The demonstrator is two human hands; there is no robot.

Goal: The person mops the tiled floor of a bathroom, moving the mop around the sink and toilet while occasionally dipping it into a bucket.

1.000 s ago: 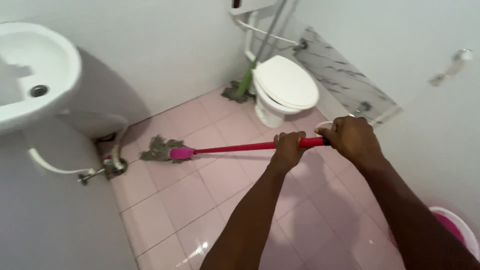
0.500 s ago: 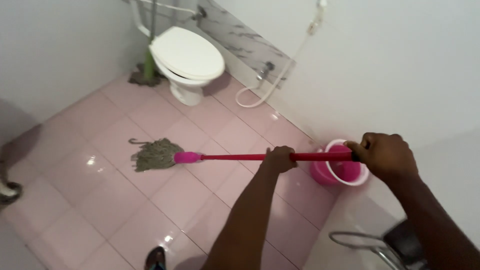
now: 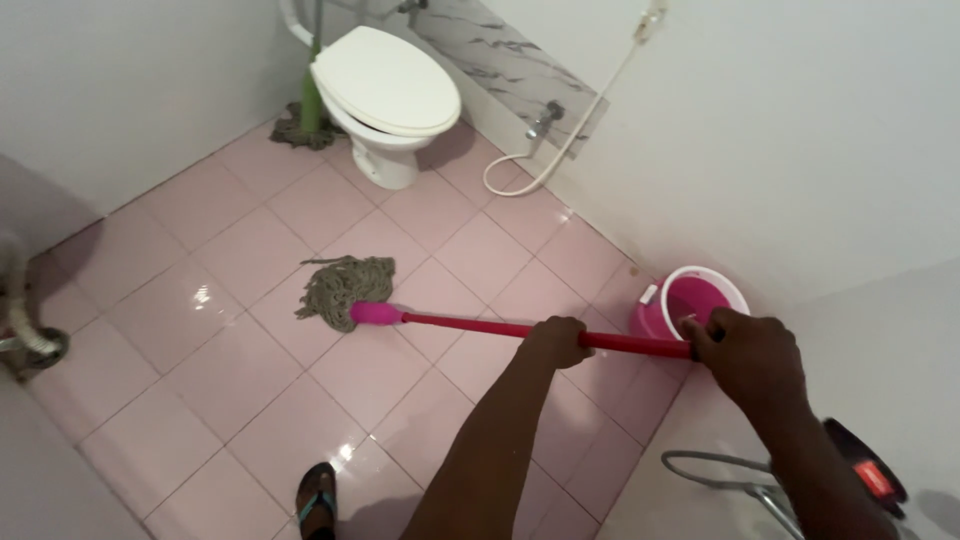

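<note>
Both my hands grip a mop with a red handle (image 3: 470, 326). My left hand (image 3: 556, 341) is closed around the middle of the shaft. My right hand (image 3: 745, 360) holds its near end, just in front of a pink bucket (image 3: 690, 300). The handle runs left to a pink socket and a grey string mop head (image 3: 343, 286), which lies on the pink tiled floor (image 3: 220, 300) in the middle of the room.
A white toilet (image 3: 385, 95) stands at the back, with a green-handled mop (image 3: 305, 105) beside it and a spray hose (image 3: 560, 150) on the right wall. My sandalled foot (image 3: 316, 498) shows at the bottom. Drain pipes (image 3: 25, 335) are at the left edge.
The mop head has been drawn back from the drain pipes under the sink to the middle of the floor. My view swung right, so the sink left view and the bucket appeared.
</note>
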